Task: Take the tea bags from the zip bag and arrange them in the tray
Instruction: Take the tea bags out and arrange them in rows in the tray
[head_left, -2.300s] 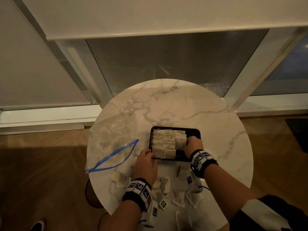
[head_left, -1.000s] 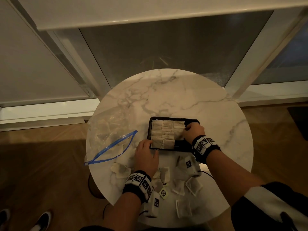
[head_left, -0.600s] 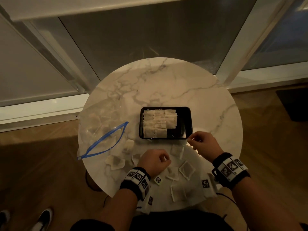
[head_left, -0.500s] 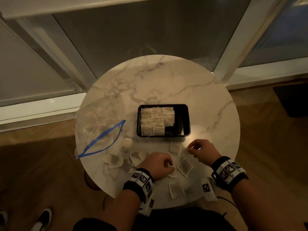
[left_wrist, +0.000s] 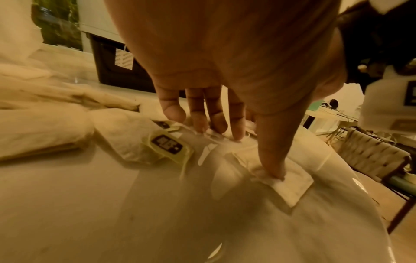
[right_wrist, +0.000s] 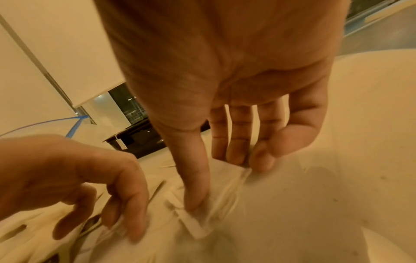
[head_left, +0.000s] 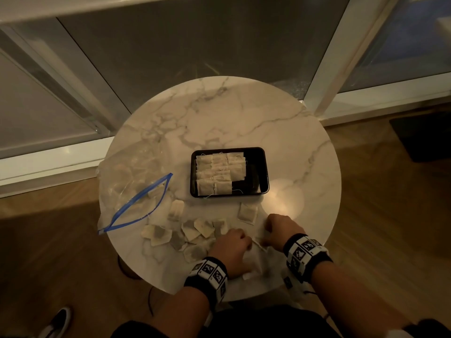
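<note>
The black tray (head_left: 264, 167) sits mid-table with several tea bags (head_left: 219, 173) laid in rows in its left part; its right part is bare. To the left lies the clear zip bag (head_left: 131, 181), its blue zip mouth open and a few tea bags still inside. Several loose tea bags (head_left: 200, 228) are scattered along the table's near edge. My left hand (head_left: 234, 242) (left_wrist: 247, 153) is down on that pile, thumb and fingertips pinching a tea bag (left_wrist: 292, 185). Just to the right, my right hand (head_left: 271, 230) (right_wrist: 218, 179) pinches another tea bag (right_wrist: 225, 179) between thumb and fingers.
The round marble table (head_left: 244, 118) is small, and its near edge lies just below my wrists. A window frame and wall stand behind it. Wood floor surrounds it, with a shoe (head_left: 58, 320) at lower left. One loose tea bag (head_left: 247, 212) lies just in front of the tray.
Both hands have left the tray and drawn back to the loose tea bags at the near edge. The tray's rows are unchanged. My view has pulled back.
</note>
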The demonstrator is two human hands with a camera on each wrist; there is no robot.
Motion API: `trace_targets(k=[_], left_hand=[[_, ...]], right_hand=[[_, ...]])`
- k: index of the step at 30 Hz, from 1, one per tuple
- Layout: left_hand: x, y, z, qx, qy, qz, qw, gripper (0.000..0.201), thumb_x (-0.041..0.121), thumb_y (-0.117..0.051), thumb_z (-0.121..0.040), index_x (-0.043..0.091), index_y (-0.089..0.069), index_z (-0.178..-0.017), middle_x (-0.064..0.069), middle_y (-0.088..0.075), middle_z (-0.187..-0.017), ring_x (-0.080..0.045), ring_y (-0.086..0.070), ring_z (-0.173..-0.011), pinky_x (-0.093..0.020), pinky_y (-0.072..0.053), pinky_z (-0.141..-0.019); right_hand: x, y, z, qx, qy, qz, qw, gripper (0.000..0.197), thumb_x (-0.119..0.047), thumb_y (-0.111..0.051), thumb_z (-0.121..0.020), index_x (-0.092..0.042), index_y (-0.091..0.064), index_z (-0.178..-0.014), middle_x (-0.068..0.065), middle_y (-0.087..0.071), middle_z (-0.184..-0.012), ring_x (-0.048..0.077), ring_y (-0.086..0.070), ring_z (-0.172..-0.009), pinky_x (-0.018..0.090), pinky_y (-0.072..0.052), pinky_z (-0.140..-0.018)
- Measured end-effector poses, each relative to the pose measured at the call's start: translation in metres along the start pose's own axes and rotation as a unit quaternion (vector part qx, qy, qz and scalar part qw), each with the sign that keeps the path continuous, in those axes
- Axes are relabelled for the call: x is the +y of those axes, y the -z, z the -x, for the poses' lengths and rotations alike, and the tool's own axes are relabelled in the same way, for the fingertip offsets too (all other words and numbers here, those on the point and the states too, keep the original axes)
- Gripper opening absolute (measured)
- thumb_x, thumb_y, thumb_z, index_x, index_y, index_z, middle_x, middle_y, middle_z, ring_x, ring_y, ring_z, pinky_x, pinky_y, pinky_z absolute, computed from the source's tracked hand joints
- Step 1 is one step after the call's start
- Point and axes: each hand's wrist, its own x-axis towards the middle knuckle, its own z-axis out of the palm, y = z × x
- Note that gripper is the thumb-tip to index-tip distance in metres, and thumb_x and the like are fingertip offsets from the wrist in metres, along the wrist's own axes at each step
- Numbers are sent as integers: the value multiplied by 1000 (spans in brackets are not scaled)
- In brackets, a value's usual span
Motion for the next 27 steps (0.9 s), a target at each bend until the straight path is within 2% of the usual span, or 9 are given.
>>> trace_targets(k=[4,8,11,13,15,17,20,24,27], left_hand=[[-3,-1,1,74,19,36,996,45,51,-63,-85,25,-54,-121,1,-47,-124,-20,-46,-115,-36,-45,-95],[-3,0,-1,162,98,26,981,40,40,-49,-95,27,-48,-133,3,-44,-133,-21,-44,-119,-36,-42,-98],[-2,1,-3,156,125,6,980,40,34,-49,-97,26,-46,-136,3,-43,-137,-22,-42,-121,-36,-40,-98],[-1,3,-5,149,133,-7,980,42,33,-52,-96,26,-45,-137,3,-42,-138,-22,-42,-122,-37,-40,-98],[-1,4,-6,149,147,-7,978,46,32,-54,-94,27,-43,-138,4,-40,-139,-22,-41,-123,-38,-38,-99],[0,4,-7,146,156,-5,977,48,34,-55,-94,27,-42,-139,4,-39,-141,-23,-41,-124,-39,-37,-100],[-1,5,-8,144,159,-4,977,42,35,-56,-94,29,-46,-134,4,-42,-138,-22,-41,-124,-38,-37,-100],[-4,9,-9,145,165,1,976,31,37,-53,-96,27,-50,-125,3,-47,-132,-21,-42,-122,-37,-37,-100],[-5,11,-8,155,158,30,975,23,32,-52,-97,29,-50,-120,5,-54,-126,-19,-46,-119,-35,-36,-99]], right_hand=[[0,0,0,-2,-4,-23,1000,16,-25,-67,-79,-28,-52,-82,-3,-58,-96,16,-58,-83,29,-51,-71],[3,3,-3,-13,-4,-76,997,22,-21,-75,-77,-29,-55,-75,-5,-60,-87,9,-56,-74,20,-41,-59],[6,4,-5,-5,0,-104,995,21,-21,-78,-77,-29,-59,-77,-5,-63,-89,7,-57,-76,19,-42,-60],[5,4,-3,-1,14,-93,996,22,-27,-77,-77,-31,-58,-88,-7,-60,-95,8,-57,-80,19,-46,-65],[2,1,-1,-4,30,-56,998,35,-35,-76,-75,-30,-57,-104,-6,-56,-103,14,-58,-89,28,-53,-76],[-2,0,2,2,41,-10,999,37,-36,-71,-79,-27,-57,-112,-2,-55,-108,19,-58,-96,34,-53,-85],[-3,-2,1,2,45,6,999,31,-36,-70,-81,-24,-61,-109,0,-53,-108,21,-56,-98,34,-51,-86],[-2,0,0,-11,38,-44,998,15,-26,-72,-80,-28,-63,-91,-4,-59,-101,16,-58,-89,27,-48,-75],[1,2,0,-5,38,-84,996,17,-18,-71,-80,-31,-59,-80,-7,-61,-90,12,-58,-82,21,-44,-67]])
